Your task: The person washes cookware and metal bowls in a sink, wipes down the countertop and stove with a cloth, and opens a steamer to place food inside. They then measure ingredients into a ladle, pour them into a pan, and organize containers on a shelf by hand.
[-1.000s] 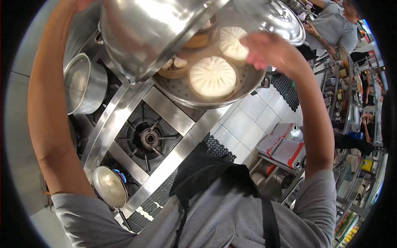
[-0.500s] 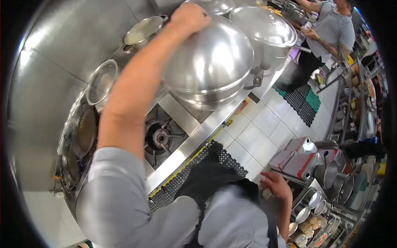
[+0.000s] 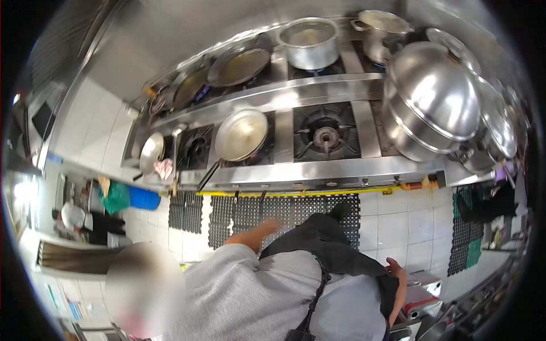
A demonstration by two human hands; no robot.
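Observation:
My left hand, smeared by motion, is in front of my body above the black rubber mat; its fingers do not show clearly. The handle of a frying pan on the front burner is the nearest cookware to it. My right hand hangs low by my black apron, fingers loosely apart and nothing seen in them, near red-and-silver tins. A large domed steel pot stands on the right of the stove, touched by neither hand.
Along the back row stand a wide pot, a two-handled pot and dark woks. A bare burner lies between the frying pan and the domed pot. At left are a small pan and a blue bin.
My left hand has left the top of the domed pot's lid and dropped in front of me. My view has swung left, showing the whole stove. My right hand stays low.

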